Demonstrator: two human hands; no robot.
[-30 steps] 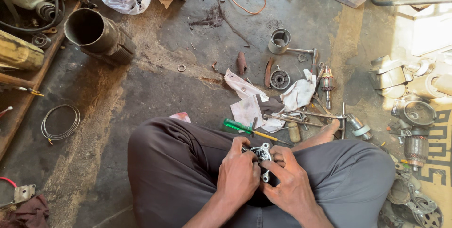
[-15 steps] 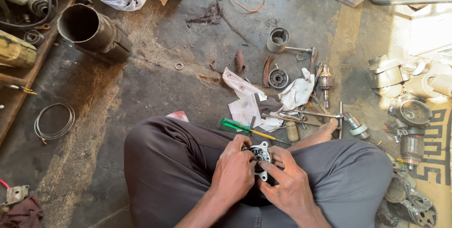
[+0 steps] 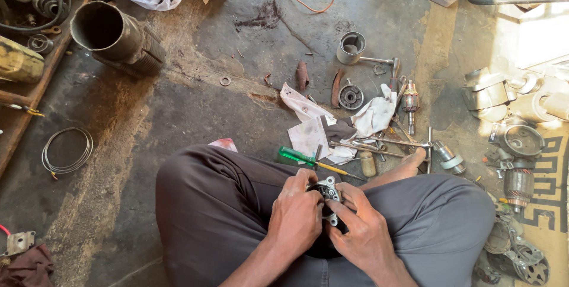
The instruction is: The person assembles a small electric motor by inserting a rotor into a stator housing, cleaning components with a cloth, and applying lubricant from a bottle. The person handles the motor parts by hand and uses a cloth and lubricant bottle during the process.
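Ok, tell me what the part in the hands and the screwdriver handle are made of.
Round part held by both hands: looks like bare metal, silver-grey with a dull shine and a dark centre. Screwdriver handle: probably plastic, glossy translucent green.

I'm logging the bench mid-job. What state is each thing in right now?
left hand: gripping the round metal part
right hand: gripping it too
round metal part: held over the lap
green screwdriver: lying on the floor
white rag: crumpled, spread out
large pipe: on its side, open end showing
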